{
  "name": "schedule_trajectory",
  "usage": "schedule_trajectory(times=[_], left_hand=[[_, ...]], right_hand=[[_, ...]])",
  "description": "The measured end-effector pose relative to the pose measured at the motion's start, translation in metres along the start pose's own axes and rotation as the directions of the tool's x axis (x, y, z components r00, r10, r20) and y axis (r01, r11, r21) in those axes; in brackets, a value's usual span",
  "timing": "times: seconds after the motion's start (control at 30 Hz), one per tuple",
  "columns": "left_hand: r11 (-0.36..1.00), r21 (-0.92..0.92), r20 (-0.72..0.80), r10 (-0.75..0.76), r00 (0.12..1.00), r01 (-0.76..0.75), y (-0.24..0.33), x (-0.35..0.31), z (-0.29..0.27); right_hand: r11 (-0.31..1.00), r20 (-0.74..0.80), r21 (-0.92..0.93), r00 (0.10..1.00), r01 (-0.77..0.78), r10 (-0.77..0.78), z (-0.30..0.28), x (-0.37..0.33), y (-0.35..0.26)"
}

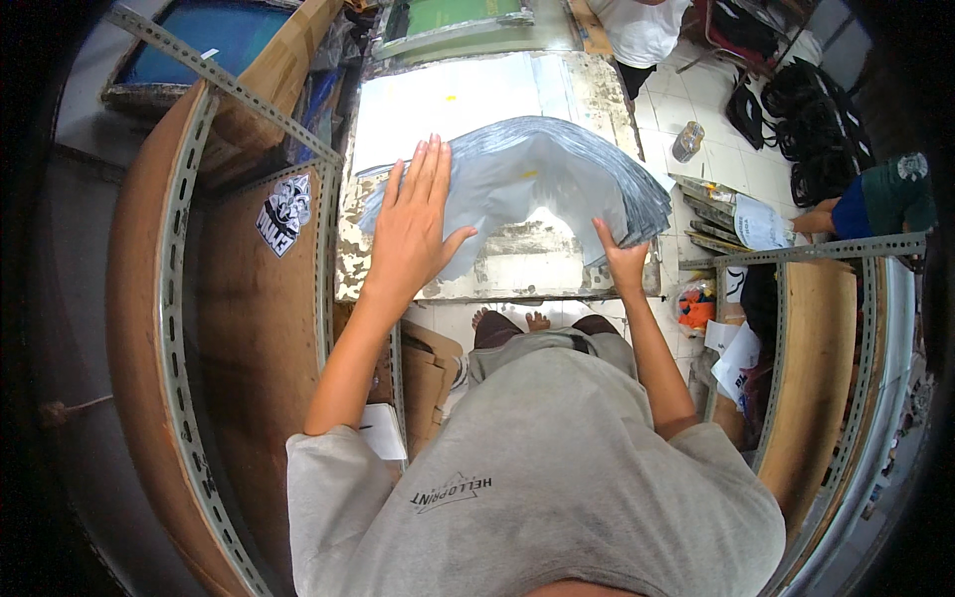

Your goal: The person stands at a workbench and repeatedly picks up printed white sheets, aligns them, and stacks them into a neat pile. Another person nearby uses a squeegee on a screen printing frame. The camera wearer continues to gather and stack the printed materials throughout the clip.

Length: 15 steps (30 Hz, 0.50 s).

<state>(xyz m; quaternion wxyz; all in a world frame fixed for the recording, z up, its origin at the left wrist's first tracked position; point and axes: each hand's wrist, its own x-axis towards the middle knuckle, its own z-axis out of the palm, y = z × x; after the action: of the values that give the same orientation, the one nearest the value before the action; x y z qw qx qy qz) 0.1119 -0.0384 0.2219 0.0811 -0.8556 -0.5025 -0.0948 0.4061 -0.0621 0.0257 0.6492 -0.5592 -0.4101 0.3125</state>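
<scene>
A thick stack of thin, greyish translucent plastic sheets (497, 164) bows up in an arch over the worn, paint-flecked table (497, 282). My left hand (418, 204) lies flat on the left part of the stack, fingers stretched out and thumb apart. At the stack's right end, my right hand (625, 259) is closed round the lower corner, thumb on top, with the many layered edges fanned beside it. Behind the arch, flat white sheets (408, 104) with a small yellow mark lie on the table.
A green screen-printing frame (453, 20) rests at the table's far end. Metal-framed shelves flank me, with a wooden panel (259, 348) at left and a board (816, 358) at right. A person in white (642, 30) is beyond the table; a jar (687, 142) sits on the tiles.
</scene>
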Motion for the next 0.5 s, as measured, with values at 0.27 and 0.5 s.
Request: schedule_trajectory(times=[0.27, 0.5], left_hand=[[0.997, -0.079, -0.028, -0.002, 1.0, 0.0, 0.004, 0.029, 0.002], [0.997, -0.076, -0.035, 0.032, 0.999, -0.034, -0.034, 0.05, 0.011]], right_hand=[[0.999, 0.018, -0.015, 0.999, 0.037, -0.037, -0.004, 0.0, 0.013], [0.988, -0.01, -0.13, 0.996, 0.089, -0.091, -0.001, 0.003, 0.002]])
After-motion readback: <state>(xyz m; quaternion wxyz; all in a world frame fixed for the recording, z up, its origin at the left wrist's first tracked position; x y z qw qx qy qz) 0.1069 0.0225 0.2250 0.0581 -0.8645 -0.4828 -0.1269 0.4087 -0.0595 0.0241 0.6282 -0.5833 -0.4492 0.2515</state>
